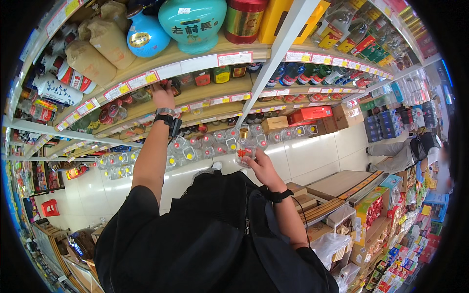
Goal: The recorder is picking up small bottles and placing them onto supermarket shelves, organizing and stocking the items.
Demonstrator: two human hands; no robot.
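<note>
In my right hand [263, 169] I hold a small clear glass bottle [244, 152] with a gold cap and red print, tilted slightly, above the floor in front of me. My left hand [164, 93] reaches into the second shelf, under the edge of the top board. Its fingers are at a dark bottle [175, 89], partly hidden by the hand and shelf lip; whether they grip it is not visible. Right of it on that shelf stand a red-labelled item [202, 78] and a yellow-labelled bottle [221, 74].
A white upright post [271, 62] divides the shelving. Large turquoise [194, 23] and blue [146, 36] jars stand on top. Big plastic jugs [188, 154] line the floor. Behind me are stacked cartons [337, 185]; a person [399, 154] is at the right.
</note>
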